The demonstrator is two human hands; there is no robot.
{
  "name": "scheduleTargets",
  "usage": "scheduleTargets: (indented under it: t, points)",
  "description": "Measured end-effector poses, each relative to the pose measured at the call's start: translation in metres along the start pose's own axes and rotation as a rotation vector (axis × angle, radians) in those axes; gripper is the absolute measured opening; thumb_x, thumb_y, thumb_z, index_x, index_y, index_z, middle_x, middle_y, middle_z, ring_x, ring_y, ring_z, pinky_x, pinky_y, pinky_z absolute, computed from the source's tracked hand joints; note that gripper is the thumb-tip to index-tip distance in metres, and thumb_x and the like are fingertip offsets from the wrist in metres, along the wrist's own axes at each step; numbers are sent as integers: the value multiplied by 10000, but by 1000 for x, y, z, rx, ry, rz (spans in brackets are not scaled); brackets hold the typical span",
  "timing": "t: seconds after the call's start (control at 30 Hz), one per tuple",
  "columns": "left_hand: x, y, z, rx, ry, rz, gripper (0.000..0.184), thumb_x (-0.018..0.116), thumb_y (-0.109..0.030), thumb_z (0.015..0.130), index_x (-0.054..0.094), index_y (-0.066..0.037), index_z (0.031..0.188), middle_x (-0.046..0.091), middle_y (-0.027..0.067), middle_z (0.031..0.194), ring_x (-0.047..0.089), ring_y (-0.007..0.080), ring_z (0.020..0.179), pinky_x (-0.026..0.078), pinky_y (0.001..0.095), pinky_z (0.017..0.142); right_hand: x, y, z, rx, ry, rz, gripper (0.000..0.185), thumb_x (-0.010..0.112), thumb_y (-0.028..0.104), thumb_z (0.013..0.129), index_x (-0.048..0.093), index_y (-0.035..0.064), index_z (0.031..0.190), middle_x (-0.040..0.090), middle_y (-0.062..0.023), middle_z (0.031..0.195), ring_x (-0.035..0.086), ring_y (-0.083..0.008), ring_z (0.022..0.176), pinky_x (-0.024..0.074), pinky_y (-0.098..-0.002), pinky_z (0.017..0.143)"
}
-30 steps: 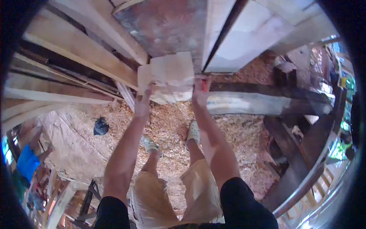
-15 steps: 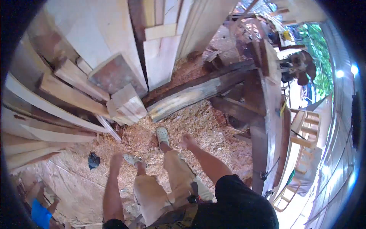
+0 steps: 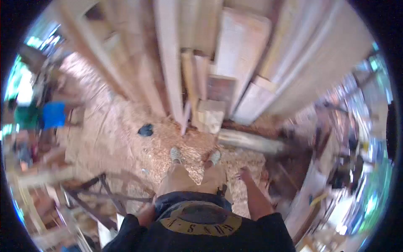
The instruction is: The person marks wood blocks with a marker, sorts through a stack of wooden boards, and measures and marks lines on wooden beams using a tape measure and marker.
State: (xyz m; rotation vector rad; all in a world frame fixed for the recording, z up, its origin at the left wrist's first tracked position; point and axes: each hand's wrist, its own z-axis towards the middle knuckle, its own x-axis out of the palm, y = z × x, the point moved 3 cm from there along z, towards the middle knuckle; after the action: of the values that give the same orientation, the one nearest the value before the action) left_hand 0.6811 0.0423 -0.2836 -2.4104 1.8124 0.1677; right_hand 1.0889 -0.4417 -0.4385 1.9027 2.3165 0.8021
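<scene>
The view is smeared by motion. My right hand (image 3: pixel 243 174) hangs over the wood shavings to the right of my legs, its fingers apart and nothing in them. Close to my left hip is my left hand (image 3: pixel 147 210), with its fingers hidden or blurred. A pale wood block (image 3: pixel 211 116) stands on the floor beyond my feet, touching neither hand. Just behind the block is a dark reddish board (image 3: pixel 221 90), among tall leaning planks (image 3: pixel 241 46).
A squared log (image 3: pixel 252 140) lies right of the block. A black plastic bag (image 3: pixel 145 130) rests on the shavings. Dark metal framework (image 3: pixel 105 189) stands at lower left. People show at the far left, one in blue clothing (image 3: pixel 53 114).
Both hands have come away from the pale block and moved back toward my body. The view has swung about, and my torso and the left side of the workshop show more.
</scene>
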Motion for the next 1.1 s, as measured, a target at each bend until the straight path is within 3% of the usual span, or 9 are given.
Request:
scheduleTargets:
  t: [0.1,0.23,0.27,0.37,0.53,0.7,0.87,0.97,1.1]
  points:
    - [12,-32,0,-71,137,-761,914,456,-767,897,454,-50,1464,665,201,1231,676,293,1005,526,506,851,-10,58,38,182,528,627,333,553,412,999,526,152,1205,716,-205,912,733,-330,732,562,-435,518]
    - [-47,-98,-27,269,-182,-386,831,580,-660,893,507,-27,1426,678,207,1213,690,292,1021,535,456,880,64,149,8,-371,-242,-547,450,458,590,988,558,168,1108,705,-196,926,720,-324,740,553,-439,550]
    - [-62,-107,-30,370,-268,-224,791,603,-629,889,536,-29,1401,686,207,1199,693,296,1025,538,449,881,39,136,47,-246,-171,-336,490,383,627,984,578,178,1018,689,-164,893,695,-330,720,542,-448,558]
    - [-93,-102,-30,482,-387,-89,574,629,-480,899,632,-49,1279,721,191,1036,719,282,912,563,423,825,65,114,60,242,905,594,465,392,565,950,539,123,958,612,-99,729,592,-285,541,518,-424,503]
    - [-156,-51,-33,542,-454,-40,355,614,-318,923,708,-52,1140,736,167,783,733,240,669,590,375,675,82,48,73,172,113,-244,543,413,640,896,572,143,1048,636,-221,905,641,-390,745,539,-513,600]
    - [-242,28,-5,421,-472,-129,410,634,-390,906,711,-45,1114,741,160,830,741,242,760,578,385,736,112,6,84,380,135,-153,636,445,688,850,579,114,1088,668,-303,1009,670,-463,795,556,-586,661]
    - [-298,74,19,433,-590,-77,452,657,-443,886,695,-25,1055,741,149,877,730,222,775,568,373,741,235,36,107,-103,132,-555,514,495,560,901,577,57,970,648,-193,764,646,-336,595,509,-495,521]
    - [-299,102,60,446,-516,-213,414,685,-411,880,688,-26,1030,726,124,847,705,221,725,565,371,697,352,82,61,-455,-242,-1121,388,633,449,903,629,64,953,682,-151,741,686,-275,608,538,-423,541]
    - [-291,84,58,478,-269,-541,306,720,-320,879,673,-36,984,678,83,786,647,208,648,543,357,588,458,100,22,-492,-264,-1086,326,732,388,902,648,74,923,670,-112,708,680,-216,603,528,-366,530]
